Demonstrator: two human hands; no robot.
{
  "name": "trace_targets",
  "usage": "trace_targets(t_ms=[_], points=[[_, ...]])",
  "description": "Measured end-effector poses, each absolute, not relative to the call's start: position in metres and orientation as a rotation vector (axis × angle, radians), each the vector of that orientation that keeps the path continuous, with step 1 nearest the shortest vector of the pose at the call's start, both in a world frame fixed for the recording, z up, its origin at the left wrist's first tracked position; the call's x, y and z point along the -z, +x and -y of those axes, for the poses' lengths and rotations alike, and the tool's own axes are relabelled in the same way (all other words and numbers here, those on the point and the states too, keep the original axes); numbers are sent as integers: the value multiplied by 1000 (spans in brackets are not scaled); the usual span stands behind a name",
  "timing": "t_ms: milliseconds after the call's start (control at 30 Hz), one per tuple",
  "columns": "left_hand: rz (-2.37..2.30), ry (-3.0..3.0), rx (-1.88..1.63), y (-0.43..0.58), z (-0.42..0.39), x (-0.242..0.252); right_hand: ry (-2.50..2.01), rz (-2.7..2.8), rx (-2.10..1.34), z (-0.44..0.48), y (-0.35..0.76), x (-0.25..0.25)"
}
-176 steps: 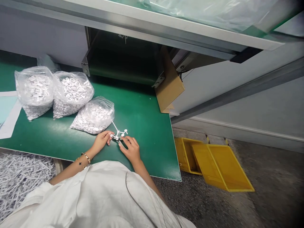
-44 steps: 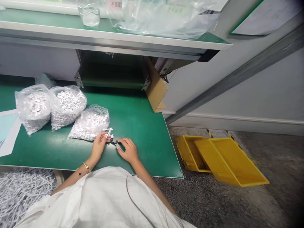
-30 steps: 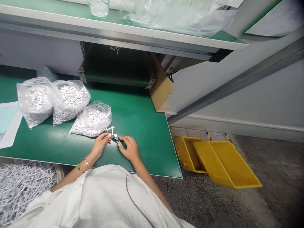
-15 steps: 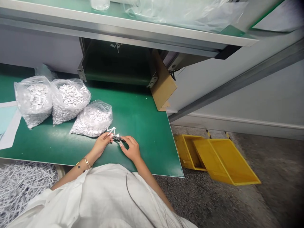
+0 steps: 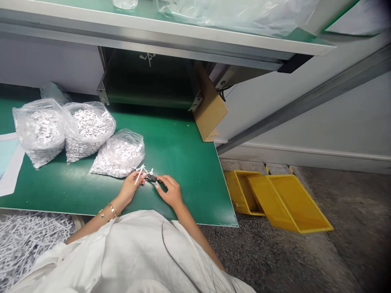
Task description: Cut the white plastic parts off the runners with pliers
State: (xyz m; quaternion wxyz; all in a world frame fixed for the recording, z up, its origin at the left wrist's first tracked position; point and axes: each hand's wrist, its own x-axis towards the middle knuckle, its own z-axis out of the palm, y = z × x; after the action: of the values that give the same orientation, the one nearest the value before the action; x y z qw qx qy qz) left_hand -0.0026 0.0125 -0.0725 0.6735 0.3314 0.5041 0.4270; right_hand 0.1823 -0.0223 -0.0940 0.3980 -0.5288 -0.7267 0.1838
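My left hand is closed on a branched white plastic sprue, whose stem and short arms stick out past the fingers. My right hand grips a pair of small dark-jawed cutters. The jaws are up against the sprue, close to the left fingertips; whether they are closed on the plastic I cannot tell. Just beyond my left hand lies a clear bag of small white plastic pieces. Two fuller bags, a middle one and a left one, stand beside it.
The green table ends at my right. At the back, a conveyor belt carries another white sprue, with a cardboard sheet beside it. A metal shelf edge crosses above. Yellow bins stand on the floor; white scraps lie lower left.
The sprue has turned in my left hand, so its long stem now points down toward me. The cutters stay close to it, and the view has shifted slightly.
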Motion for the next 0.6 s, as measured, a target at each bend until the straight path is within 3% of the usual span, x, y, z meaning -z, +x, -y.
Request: trace_targets(t_ms=[600], points=[[-1174,805,-955,-2,-14,79,-1367,1909,-458,21,184,97]])
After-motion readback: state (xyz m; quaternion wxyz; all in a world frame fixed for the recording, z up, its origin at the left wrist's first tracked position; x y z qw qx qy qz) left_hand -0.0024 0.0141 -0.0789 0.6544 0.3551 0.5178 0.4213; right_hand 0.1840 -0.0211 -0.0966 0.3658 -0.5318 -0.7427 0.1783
